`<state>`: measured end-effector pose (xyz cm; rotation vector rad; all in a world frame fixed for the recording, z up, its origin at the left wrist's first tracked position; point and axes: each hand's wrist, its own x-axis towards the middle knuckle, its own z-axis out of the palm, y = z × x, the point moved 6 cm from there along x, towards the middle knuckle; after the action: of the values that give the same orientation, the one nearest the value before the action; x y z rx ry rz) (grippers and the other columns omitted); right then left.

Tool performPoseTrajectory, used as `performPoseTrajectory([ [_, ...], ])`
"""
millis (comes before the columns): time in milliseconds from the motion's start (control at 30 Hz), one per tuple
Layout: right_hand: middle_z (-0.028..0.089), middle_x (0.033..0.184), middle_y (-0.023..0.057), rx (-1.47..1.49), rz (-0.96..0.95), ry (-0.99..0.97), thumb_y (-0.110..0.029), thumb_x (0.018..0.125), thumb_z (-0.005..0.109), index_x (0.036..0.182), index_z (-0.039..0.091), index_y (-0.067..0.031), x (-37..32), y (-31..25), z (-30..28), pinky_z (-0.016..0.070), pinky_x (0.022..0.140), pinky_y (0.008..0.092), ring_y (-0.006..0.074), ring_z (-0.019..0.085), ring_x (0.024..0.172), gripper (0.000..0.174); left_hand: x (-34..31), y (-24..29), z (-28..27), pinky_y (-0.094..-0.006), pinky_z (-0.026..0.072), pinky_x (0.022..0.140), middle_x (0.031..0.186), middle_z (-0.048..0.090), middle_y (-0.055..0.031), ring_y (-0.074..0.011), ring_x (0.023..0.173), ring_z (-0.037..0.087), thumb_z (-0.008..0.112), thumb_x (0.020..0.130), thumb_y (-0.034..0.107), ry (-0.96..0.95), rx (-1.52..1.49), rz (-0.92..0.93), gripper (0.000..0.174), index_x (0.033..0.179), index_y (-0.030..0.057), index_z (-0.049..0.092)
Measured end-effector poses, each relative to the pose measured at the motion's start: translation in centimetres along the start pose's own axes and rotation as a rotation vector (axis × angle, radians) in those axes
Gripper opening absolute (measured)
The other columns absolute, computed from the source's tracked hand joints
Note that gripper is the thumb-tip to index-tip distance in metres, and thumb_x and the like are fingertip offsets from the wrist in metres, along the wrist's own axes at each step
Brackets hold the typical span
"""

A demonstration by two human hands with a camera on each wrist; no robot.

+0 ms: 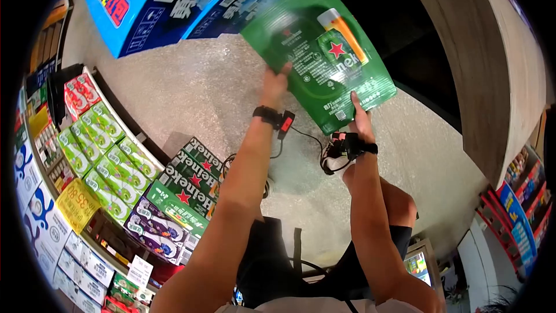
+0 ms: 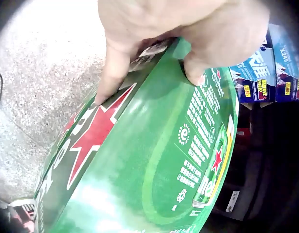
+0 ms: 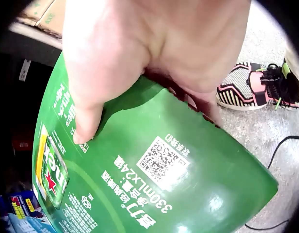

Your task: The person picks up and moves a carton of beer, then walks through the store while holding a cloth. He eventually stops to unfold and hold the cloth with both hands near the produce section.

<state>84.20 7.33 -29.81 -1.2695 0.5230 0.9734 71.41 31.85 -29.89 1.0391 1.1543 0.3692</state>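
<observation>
The floor (image 1: 202, 75) spreads below, with the counter (image 1: 463, 40) on the right. Blue cartons (image 1: 156, 6) stand at the top of the head view, partly cut off. The green box (image 1: 307, 64) is held above the floor, near them, its broad printed face towards the head camera, its long axis running from upper left to lower right there. Only the left wrist view shows the large red star on its narrow side; only the right wrist view shows its QR code (image 3: 163, 162) large and a jagged dark edge by the hand. Its underside is hidden.

The left hand (image 1: 274, 86) grips one long edge, thumb on the broad face, fingers over the narrow side. The right hand (image 1: 363, 123) grips the near end, thumb on the broad face; its other fingers are mostly hidden. A shoe (image 3: 244, 87), clear in the right wrist view, is partly covered in the head view.
</observation>
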Motion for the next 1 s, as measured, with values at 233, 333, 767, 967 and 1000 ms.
performPoseTrajectory([
  [233,0.055,0.13,0.0095,-0.138,0.063,0.05,-0.049,0.086,0.069,0.136,0.044,-0.0003,-0.2,1.2,-0.1,0.0517,0.082,0.044,0.0256,0.056,0.11,0.074,-1.3,2.0,-0.2,-0.0377,0.0499,0.081,0.11,0.066,-0.0157,-0.0269,0.094,0.064,0.07,0.087,0.015,0.1,0.142,-0.168,0.047,0.125,-0.0047,0.052],
  [333,0.053,0.125,0.0143,-0.617,0.206,0.195,-0.062,0.07,0.077,0.133,0.044,0.0054,-1.4,-0.4,-2.7,0.0504,0.081,0.0492,0.0267,0.054,0.111,0.099,-5.6,5.4,0.2,-0.0363,0.0506,0.079,0.11,0.064,-0.0187,-0.0276,0.094,0.064,0.073,0.085,0.024,0.226,0.293,-0.033,0.055,0.126,-0.0053,0.052],
  [767,0.065,0.107,0.0272,-1.786,0.135,0.073,-0.063,0.069,0.075,0.108,0.06,0.0138,-10.0,4.4,-7.8,0.0478,0.091,0.0396,0.037,0.063,0.103,0.088,-43.0,42.0,-19.9,-0.0303,0.0433,0.055,0.07,0.057,0.0029,-0.012,0.061,0.051,0.063,0.092,0.025,-0.384,-0.746,1.037,0.025,0.113,0.0387,0.065],
  [967,0.064,0.075,0.0067,-1.63,-0.086,-0.398,-0.04,0.083,0.074,0.08,0.062,-0.0001,-18.5,10.0,9.5,0.0466,0.062,0.0287,0.0125,0.059,0.071,0.041,-47.0,40.3,-27.6,-0.0291,0.0393,0.051,0.066,0.053,0.0051,-0.0102,0.058,0.049,0.062,0.089,0.016,-0.214,-0.905,0.993,0.026,0.101,0.0384,0.067],
  [1000,0.064,0.075,0.0067,-1.645,-0.09,-0.412,-0.04,0.083,0.074,0.08,0.062,-0.0001,-18.9,11.5,10.3,0.0466,0.062,0.0287,0.0125,0.059,0.071,0.041,-48.6,39.8,-29.2,-0.0287,0.0391,0.052,0.067,0.053,0.0047,-0.0104,0.058,0.048,0.063,0.088,0.015,-0.283,-0.893,1.246,0.025,0.099,0.0378,0.068],
])
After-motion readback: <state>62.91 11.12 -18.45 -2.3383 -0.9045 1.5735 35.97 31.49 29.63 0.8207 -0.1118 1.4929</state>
